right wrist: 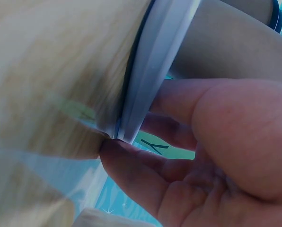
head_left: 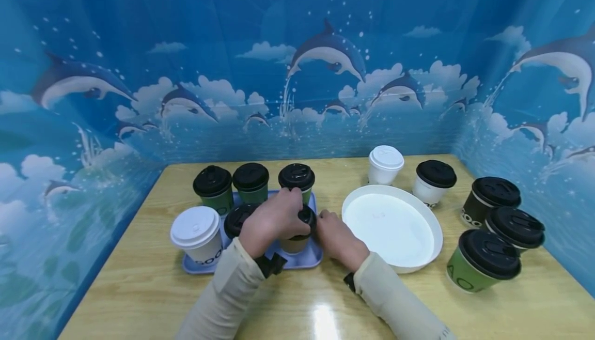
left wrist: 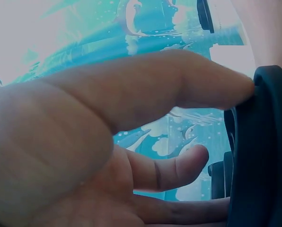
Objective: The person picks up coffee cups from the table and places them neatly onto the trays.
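Observation:
My left hand (head_left: 273, 220) reaches over a lilac tray (head_left: 304, 262) and grips a brown paper coffee cup (head_left: 293, 246) by its black lid at the tray's front right. In the left wrist view the thumb presses the rim of that black lid (left wrist: 257, 161); the other fingertips are partly hidden. At the tray's right edge, my right hand (head_left: 341, 239) pinches the rim, and the right wrist view shows the pale tray edge (right wrist: 148, 71) between thumb and fingers. Beside the held cup stands another black-lidded cup (head_left: 239, 218), partly covered by the left hand.
A white-lidded cup (head_left: 197, 234) stands at the tray's front left, with green black-lidded cups (head_left: 253, 187) along its back. To the right lies a round white tray (head_left: 392, 226). Beyond it are a white-lidded cup (head_left: 385, 165) and several black-lidded cups, one green (head_left: 474, 270).

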A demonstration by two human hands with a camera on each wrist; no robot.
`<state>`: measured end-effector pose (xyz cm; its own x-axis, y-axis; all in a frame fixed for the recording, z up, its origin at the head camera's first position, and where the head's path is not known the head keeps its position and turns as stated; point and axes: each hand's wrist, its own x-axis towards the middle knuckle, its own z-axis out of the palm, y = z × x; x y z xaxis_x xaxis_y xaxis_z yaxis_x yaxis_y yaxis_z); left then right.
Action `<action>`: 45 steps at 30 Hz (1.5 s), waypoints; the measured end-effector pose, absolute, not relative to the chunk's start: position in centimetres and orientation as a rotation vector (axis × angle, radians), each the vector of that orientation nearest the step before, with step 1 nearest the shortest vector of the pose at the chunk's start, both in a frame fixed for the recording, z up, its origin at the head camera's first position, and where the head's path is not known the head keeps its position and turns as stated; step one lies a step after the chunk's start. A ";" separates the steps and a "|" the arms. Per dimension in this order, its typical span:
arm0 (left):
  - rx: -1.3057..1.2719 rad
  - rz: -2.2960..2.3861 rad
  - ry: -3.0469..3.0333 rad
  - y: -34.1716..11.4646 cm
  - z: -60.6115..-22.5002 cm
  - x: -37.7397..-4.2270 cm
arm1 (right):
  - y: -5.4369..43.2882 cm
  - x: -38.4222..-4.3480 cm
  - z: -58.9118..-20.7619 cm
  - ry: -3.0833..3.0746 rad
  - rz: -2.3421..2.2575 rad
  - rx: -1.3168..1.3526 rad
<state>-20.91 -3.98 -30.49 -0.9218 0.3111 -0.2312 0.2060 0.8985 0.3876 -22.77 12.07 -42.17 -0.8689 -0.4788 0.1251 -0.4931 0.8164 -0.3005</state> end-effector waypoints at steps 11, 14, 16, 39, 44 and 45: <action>0.374 0.501 2.759 -4.2 -30.6 -20.9 | 12.0 -22.7 -42.0 -2.938 0.423 0.810; 0.355 0.473 2.755 -4.1 -30.6 -20.9 | 12.0 -22.7 -42.1 -2.921 0.424 0.819; 0.353 0.461 2.753 -4.1 -30.5 -20.9 | 12.1 -22.6 -42.1 -2.902 0.418 0.829; 0.653 0.786 3.043 -3.7 -28.3 -17.7 | 15.7 -20.0 -35.4 -3.024 0.517 0.798; 0.729 0.826 3.039 -1.2 -29.1 -17.6 | 20.7 -17.3 -31.6 -2.940 0.505 0.778; 0.742 0.789 3.035 -0.5 -29.4 -17.6 | 21.9 -16.8 -31.1 -2.914 0.498 0.765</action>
